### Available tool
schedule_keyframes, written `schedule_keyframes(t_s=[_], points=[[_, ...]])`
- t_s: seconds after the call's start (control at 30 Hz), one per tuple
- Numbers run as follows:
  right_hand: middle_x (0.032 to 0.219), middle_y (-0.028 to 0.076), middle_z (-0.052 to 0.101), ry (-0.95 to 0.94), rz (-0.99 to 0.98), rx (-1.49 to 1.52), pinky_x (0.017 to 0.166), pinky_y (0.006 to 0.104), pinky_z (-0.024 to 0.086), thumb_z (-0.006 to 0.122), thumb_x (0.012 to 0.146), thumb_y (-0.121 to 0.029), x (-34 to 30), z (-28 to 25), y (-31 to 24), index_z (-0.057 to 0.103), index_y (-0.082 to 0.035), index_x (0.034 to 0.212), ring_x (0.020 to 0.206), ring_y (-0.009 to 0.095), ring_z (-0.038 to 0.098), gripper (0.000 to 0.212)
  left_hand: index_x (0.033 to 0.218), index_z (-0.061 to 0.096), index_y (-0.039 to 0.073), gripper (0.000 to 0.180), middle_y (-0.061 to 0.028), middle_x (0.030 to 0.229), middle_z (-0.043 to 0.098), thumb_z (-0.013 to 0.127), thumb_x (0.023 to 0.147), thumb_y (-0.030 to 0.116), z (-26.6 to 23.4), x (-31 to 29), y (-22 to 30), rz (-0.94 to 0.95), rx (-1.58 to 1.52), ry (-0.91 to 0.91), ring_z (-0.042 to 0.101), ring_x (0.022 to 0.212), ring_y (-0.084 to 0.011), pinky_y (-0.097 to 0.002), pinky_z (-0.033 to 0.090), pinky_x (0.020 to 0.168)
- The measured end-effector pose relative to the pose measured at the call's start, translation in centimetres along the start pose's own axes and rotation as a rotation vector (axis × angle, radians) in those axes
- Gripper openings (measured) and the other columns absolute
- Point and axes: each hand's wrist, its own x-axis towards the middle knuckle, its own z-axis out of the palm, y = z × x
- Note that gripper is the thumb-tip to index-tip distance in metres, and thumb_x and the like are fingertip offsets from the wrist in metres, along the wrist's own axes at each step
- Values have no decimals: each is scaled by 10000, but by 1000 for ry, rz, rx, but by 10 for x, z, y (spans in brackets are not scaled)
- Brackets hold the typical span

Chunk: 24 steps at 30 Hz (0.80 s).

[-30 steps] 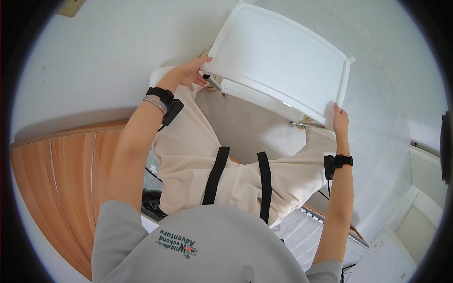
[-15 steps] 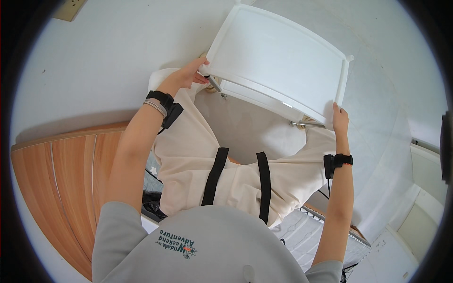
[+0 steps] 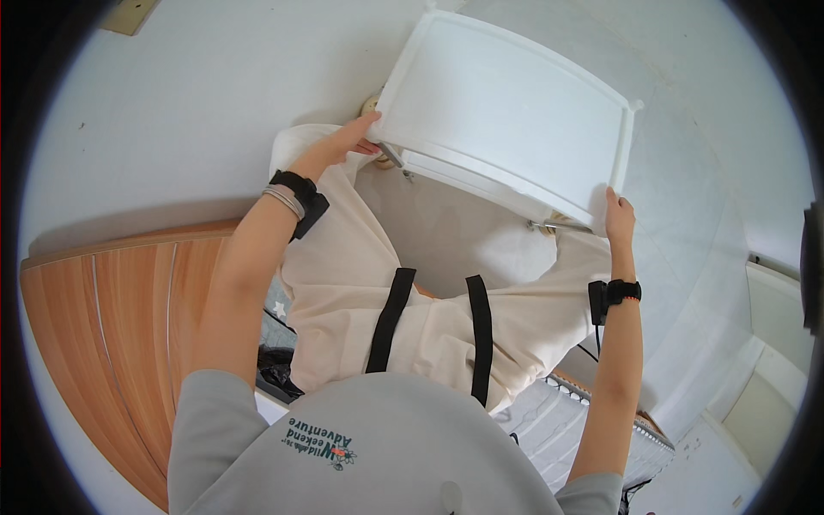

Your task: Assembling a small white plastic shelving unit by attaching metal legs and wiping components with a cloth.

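Both arms raised toward the far side of the view. L hand (image 3: 348, 142) is at the near-left corner of a white plastic tray-like panel (image 3: 506, 107), fingers stretched fairly flat along its edge w/ thumb under; looks like a light pinch on the rim, can't tell how tight. R hand (image 3: 620, 216) grips the panel's right corner, fingers closed round the rim from below, only back of hand and knuckles show.

Panel sits top centre-right, tilted, raised lip all round, its left end farther up than its right. Just under it a cream garment (image 3: 343, 283) w/ two black straps (image 3: 390, 319) hangs spread between the arms; metal hooks or clips (image 3: 558, 227) show at the panel's underside where the cloth meets it.

Black wrist bands on both forearms: left (image 3: 300, 196), right (image 3: 611, 293). Orange-brown wood surface (image 3: 112, 326) at left, white wall (image 3: 189, 103) behind. Grey shirt (image 3: 378, 455) near bottom edge. White ribbed item (image 3: 558, 421) lower right, kind unclear.
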Motion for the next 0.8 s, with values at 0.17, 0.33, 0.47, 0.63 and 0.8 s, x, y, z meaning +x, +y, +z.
schedule_keyframes(t_s=[0.17,0.33,0.47,0.63,0.8], points=[[856,223,573,38,0,0,747,376,396,470,789,-445,-11,0,0,552,62,833,799,321,528,515,1194,439,46,753,-149,1077,553,333,757,650,7,-1,28,185,18,261,500,1025,-275,-485,228,900],[882,220,570,29,-33,-30,762,374,394,462,789,-456,-23,13,-13,550,61,854,814,329,522,528,1082,541,-1,682,-217,1079,540,236,846,561,-19,59,-6,309,164,434,480,1043,-352,-386,338,898],[871,210,570,7,44,6,749,368,397,462,790,-450,-27,-10,-22,555,48,864,810,320,522,512,1060,530,-38,670,-267,1061,521,214,867,521,10,41,19,345,336,529,462,1032,-401,-419,339,893],[846,198,573,-56,103,31,731,350,400,462,789,-453,-25,-8,-24,558,45,875,792,309,528,514,976,559,-49,626,-271,979,547,242,877,483,11,33,20,326,336,555,490,965,-411,-417,372,842],[906,214,579,-93,85,-54,771,358,401,479,784,-463,-30,-12,-37,540,64,980,868,327,539,566,830,560,-47,549,-255,817,557,300,881,433,13,31,16,452,316,647,518,822,-406,-431,392,743]])
